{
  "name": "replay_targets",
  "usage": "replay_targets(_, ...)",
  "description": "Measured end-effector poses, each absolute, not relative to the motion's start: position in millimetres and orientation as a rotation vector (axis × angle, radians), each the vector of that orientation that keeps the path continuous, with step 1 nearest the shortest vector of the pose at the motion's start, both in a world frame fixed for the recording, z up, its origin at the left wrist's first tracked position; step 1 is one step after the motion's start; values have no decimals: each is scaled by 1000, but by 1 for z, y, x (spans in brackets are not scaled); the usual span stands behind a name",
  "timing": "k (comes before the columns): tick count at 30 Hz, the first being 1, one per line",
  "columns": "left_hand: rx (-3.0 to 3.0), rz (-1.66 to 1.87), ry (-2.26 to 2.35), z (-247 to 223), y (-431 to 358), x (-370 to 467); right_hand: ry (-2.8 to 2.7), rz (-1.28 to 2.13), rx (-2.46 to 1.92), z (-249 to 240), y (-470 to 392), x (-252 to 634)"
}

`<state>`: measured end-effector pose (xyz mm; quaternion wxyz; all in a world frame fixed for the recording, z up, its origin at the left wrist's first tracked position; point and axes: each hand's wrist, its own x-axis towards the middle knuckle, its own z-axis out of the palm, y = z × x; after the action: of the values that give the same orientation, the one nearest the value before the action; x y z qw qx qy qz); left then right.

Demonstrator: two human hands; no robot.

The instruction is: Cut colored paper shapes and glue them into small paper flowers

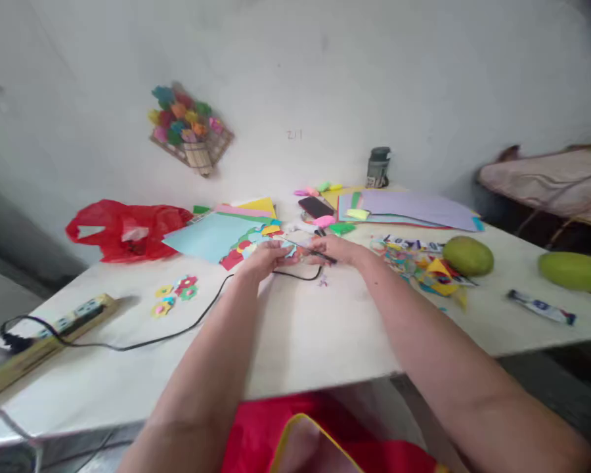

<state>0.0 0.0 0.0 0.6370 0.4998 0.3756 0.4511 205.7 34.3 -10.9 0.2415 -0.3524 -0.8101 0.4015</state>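
Note:
Above the middle of the table, my left hand (270, 256) pinches a small light-blue paper piece (289, 248). Close on its right, my right hand (337, 249) is closed around what looks like a pair of scissors with dark handles (325, 257). The thin blade points left toward the blue paper; blur hides whether they touch. Behind my left hand lie several coloured scalloped paper cut-outs (243, 248). Finished-looking layered paper flowers (188, 287) rest on the table to the left.
A black cable (177, 338) runs from a power strip (73, 318) beneath my hands. Around them are a red plastic bag (128, 226), paper sheets (414, 207), a phone (316, 207), paper scraps (423, 269), green fruits (467, 256), a tube (542, 307) and a dark jar (378, 167).

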Motion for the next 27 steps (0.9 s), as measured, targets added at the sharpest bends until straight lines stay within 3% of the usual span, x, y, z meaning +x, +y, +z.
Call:
replay_targets(12, 1141, 965, 840, -4, 8, -4, -2073, 1273, -934, 0, 22, 203)
replay_targets(27, 1196, 933, 846, -5, 11, -7, -2170, 1177, -1018, 4, 18, 204)
